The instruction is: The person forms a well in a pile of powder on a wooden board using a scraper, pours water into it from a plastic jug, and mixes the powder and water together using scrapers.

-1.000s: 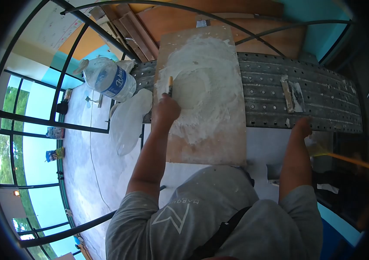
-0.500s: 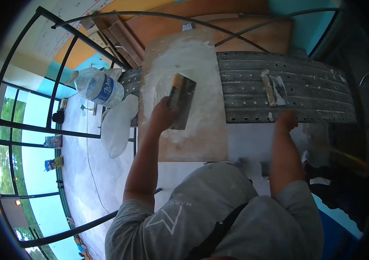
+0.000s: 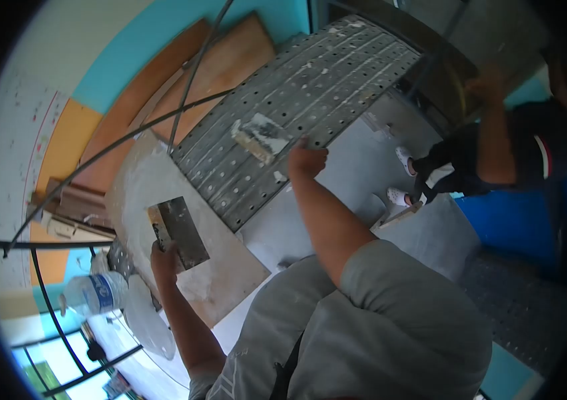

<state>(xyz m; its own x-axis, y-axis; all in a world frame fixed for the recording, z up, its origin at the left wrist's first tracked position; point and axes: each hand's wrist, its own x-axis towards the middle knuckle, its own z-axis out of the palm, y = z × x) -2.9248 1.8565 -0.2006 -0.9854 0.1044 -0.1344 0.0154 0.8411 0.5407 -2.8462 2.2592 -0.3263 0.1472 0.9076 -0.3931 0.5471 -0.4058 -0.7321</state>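
My left hand [image 3: 165, 261] is closed round the wooden grip of a wide putty knife [image 3: 187, 235], whose flat metal blade lies over a board [image 3: 220, 275] smeared with whitish paste. My right hand [image 3: 307, 161] is at the near edge of a perforated metal scaffold plank [image 3: 230, 193]. Its fingers are partly bent and apart, with nothing visible in them. Just left of that hand, a second putty knife [image 3: 260, 137] rests on the plank, its blade caked with white paste.
A large plastic water bottle [image 3: 100, 293] and a pale, cloudy plastic bag [image 3: 147, 320] stand beyond the board's left end. Dark scaffold bars [image 3: 107, 157] cross in front. Brown panels [image 3: 230, 60] lean on the wall. Another person [image 3: 497, 143] stands at the right.
The view has swung to the right and tilted, bringing the other person more into sight. The left hand still grips its putty knife; the right hand is closer to the one on the plank.
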